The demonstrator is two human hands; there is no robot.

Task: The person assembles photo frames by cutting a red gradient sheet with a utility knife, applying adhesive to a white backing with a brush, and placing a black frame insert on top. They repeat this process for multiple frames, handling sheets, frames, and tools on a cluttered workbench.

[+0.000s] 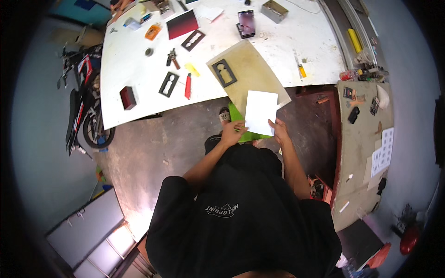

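Observation:
Both hands hold a blank white sheet [261,112] by its lower sides, over my lap at the table's near edge. My left hand [234,133] pinches its left edge, and my right hand [279,131] grips the right edge. The sheet overlaps a tan board [255,65] that juts past the table edge. On that board lies a dark frame with a shaped cutout [218,68]. Something bright green [235,113] shows beneath the sheet. Left of the board are a red utility knife [187,86], a yellow scrap [192,70] and another dark cutout frame [162,86].
The white table [139,69] bears a dark red-lined box [128,97], an orange tape dispenser [153,31], a phone on a stand [246,21] and a metal box [274,11]. Another person's hand [121,6] is at the far left. A cluttered side table [354,162] stands right; a motorbike [85,97] left.

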